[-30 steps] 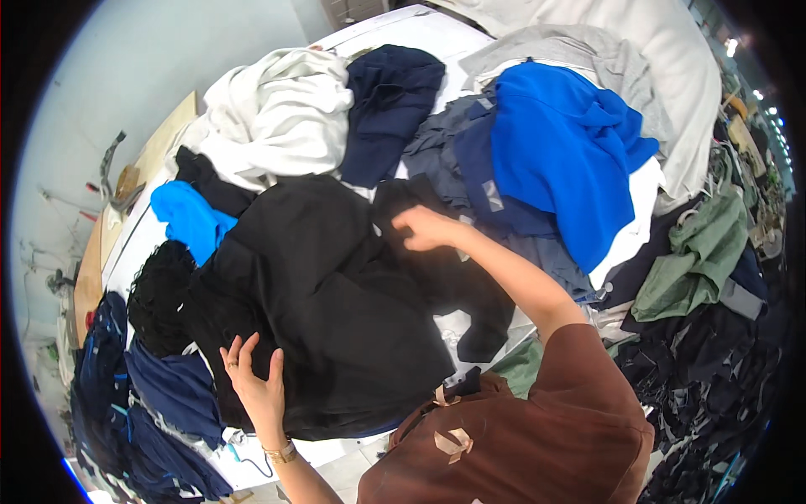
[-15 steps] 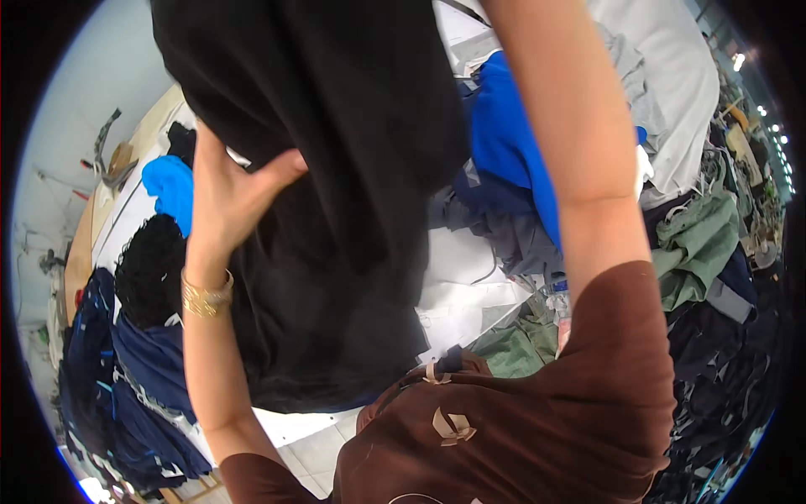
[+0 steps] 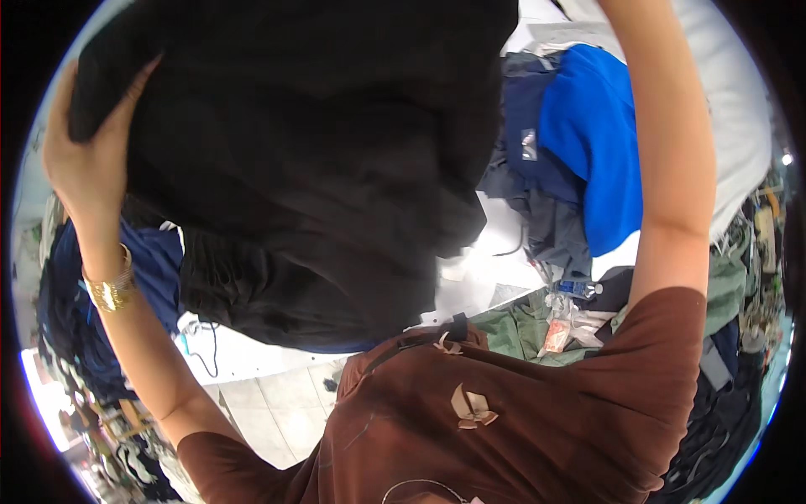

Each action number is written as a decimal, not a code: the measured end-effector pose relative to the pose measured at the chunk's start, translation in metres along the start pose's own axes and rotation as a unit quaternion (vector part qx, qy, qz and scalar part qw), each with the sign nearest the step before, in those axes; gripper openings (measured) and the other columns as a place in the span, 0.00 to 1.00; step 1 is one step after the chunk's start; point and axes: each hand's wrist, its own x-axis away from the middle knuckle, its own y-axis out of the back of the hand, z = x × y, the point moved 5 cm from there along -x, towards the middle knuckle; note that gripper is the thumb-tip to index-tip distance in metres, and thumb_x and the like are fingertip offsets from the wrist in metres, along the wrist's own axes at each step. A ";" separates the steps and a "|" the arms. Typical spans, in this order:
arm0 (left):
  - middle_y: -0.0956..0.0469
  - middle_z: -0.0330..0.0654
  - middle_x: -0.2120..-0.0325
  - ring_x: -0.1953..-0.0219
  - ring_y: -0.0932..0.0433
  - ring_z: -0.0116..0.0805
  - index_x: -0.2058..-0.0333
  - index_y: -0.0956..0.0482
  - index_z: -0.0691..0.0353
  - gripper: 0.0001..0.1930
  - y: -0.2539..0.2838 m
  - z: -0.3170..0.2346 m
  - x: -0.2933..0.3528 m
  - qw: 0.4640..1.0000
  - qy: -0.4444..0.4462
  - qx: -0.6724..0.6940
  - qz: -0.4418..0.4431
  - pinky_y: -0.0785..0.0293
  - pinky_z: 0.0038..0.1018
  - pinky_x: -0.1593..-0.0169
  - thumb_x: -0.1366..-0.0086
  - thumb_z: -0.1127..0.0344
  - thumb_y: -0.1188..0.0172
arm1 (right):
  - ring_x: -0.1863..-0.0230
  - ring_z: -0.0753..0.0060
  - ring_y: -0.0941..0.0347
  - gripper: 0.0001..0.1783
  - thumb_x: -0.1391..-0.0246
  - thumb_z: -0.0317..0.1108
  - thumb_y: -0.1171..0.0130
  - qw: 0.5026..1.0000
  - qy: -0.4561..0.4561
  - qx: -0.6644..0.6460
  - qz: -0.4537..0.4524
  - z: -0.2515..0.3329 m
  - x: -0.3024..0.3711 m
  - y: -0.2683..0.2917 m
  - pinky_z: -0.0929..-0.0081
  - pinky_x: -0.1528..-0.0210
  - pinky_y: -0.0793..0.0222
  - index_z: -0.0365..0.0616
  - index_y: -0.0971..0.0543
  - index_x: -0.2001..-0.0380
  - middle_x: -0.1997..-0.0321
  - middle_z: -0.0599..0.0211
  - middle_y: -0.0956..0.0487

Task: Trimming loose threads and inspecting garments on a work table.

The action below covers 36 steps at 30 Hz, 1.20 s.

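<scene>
A large black cloth garment (image 3: 311, 126) hangs spread out in front of me, its lower folds over the white table. At its upper left edge, my left hand (image 3: 88, 164) is closed on the cloth, thumb on the near side and the other fingers partly hidden behind it. My right forearm (image 3: 672, 126) reaches up past the top right edge of the view; that hand is out of sight. What it holds does not show.
On the white table (image 3: 294, 359), a bright blue garment (image 3: 596, 151) and dark grey cloth (image 3: 520, 109) lie to the right. Nearer are green cloth (image 3: 508, 328), a plastic bottle (image 3: 579, 288) and a clear packet (image 3: 556, 334). Navy garments (image 3: 155, 256) are heaped at the left.
My left hand has moved left and slightly up with the black garment's edge. The cloth is now spread wider, and my right arm has shifted right.
</scene>
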 end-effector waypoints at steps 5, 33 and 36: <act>0.30 0.39 0.74 0.68 0.28 0.41 0.67 0.21 0.55 0.27 -0.010 -0.015 0.130 0.979 -0.098 0.010 0.180 0.32 0.33 0.64 0.75 0.80 0.37 | 0.73 0.65 0.32 0.09 0.66 0.29 0.42 0.998 -0.005 -0.067 0.001 0.096 0.071 -0.113 0.70 0.70 0.34 0.42 0.29 0.77 0.78 0.65 0.33; 0.31 0.46 0.55 0.48 0.34 0.50 0.61 0.29 0.57 0.19 -0.045 -0.053 0.290 0.918 0.224 0.028 0.325 0.35 0.37 0.50 0.53 0.73 0.35 | 0.62 0.54 0.26 0.10 0.53 0.21 0.44 0.812 -0.360 -0.458 0.041 0.258 0.184 -0.256 0.67 0.61 0.28 0.39 0.23 0.65 0.63 0.59 0.25; 0.26 0.45 0.62 0.59 0.27 0.41 0.62 0.27 0.59 0.15 -0.055 -0.065 0.292 0.868 0.353 0.184 0.297 0.30 0.29 0.56 0.49 0.71 0.34 | 0.63 0.56 0.27 0.08 0.54 0.20 0.44 0.835 -0.414 -0.362 -0.033 0.230 0.185 -0.244 0.68 0.61 0.30 0.40 0.22 0.68 0.64 0.61 0.25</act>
